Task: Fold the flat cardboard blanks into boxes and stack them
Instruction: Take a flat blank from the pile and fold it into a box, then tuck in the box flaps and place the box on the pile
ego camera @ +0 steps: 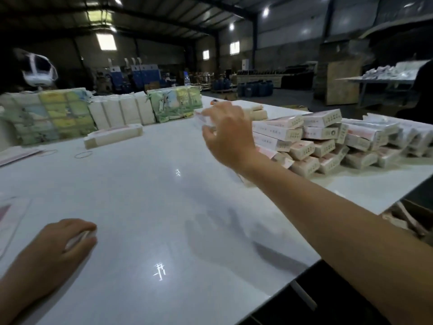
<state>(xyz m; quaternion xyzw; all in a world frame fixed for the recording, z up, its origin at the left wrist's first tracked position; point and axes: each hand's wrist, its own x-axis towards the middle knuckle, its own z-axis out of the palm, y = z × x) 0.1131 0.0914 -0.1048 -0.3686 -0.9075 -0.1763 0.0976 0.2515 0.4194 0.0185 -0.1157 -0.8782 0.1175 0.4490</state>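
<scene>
A folded box [203, 119] is pinched in the curled fingers of the right hand [228, 134], held above the table [164, 195] just left of the stack of boxes [316, 146], its long axis undeterminable, while the left hand [63, 240] grips a blurred flat blank.

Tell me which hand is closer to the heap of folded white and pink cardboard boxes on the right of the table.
Right. The right hand is raised just left of the heap of folded white and pink cardboard boxes, holding a box. The left hand rests far off at the near left.
</scene>
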